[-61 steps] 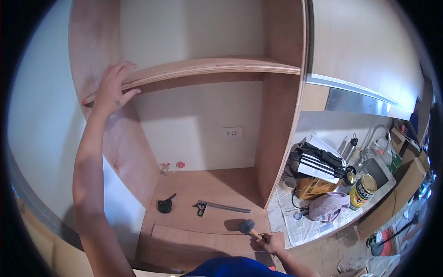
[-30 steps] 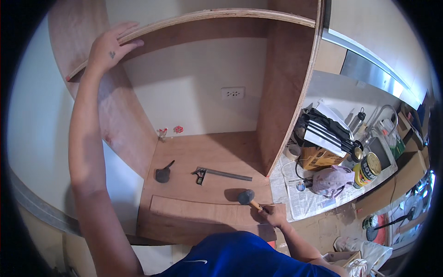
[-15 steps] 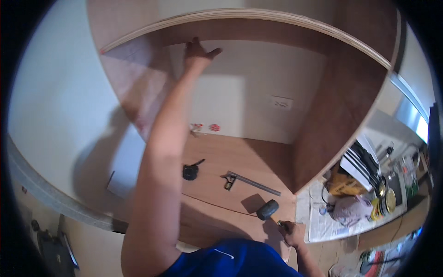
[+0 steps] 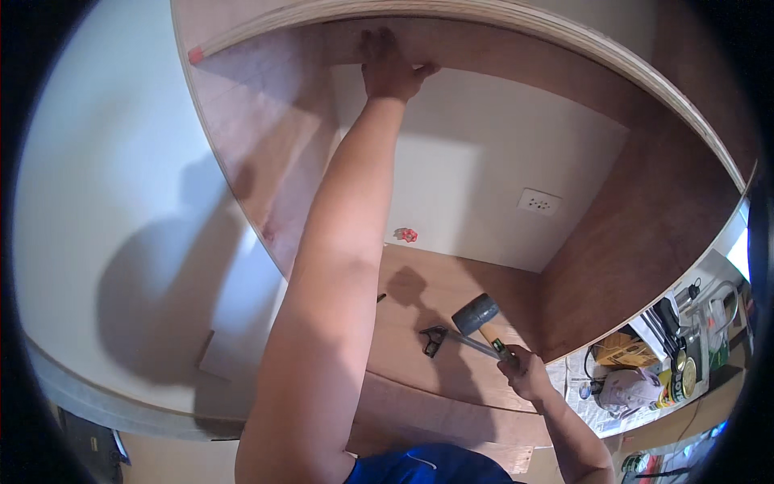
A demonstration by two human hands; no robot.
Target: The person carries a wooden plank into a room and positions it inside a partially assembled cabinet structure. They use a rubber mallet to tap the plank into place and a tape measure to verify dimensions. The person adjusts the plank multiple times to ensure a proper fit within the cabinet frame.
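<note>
My left hand [image 4: 390, 71] reaches high into the wooden cabinet, fingers up against the brown rail [image 4: 516, 60] under the shelf and thumb spread. It holds nothing. My right hand [image 4: 526, 374] grips the wooden handle of a mallet [image 4: 477, 315], its black head raised over the cabinet's bottom panel [image 4: 419, 363]. Behind the mallet, a combination square [image 4: 433, 341] lies on that panel, its metal blade partly covered by the mallet handle and my right hand. My left arm hides most of what lies further left; only a small dark tip [image 4: 381, 298] shows beside it.
Overhead curves the shelf's plywood front edge [image 4: 459, 10]. A socket plate [image 4: 538, 202] and a red valve handle [image 4: 407, 235] are at the back wall. Right of the cabinet, a paper-covered surface [image 4: 576, 383] bears a cloth bundle [image 4: 627, 391], cans [image 4: 685, 377] and tools.
My right hand has lifted the mallet from near the front edge, further into the cabinet. My left hand now has its fingers on the rail. The view has shifted too.
</note>
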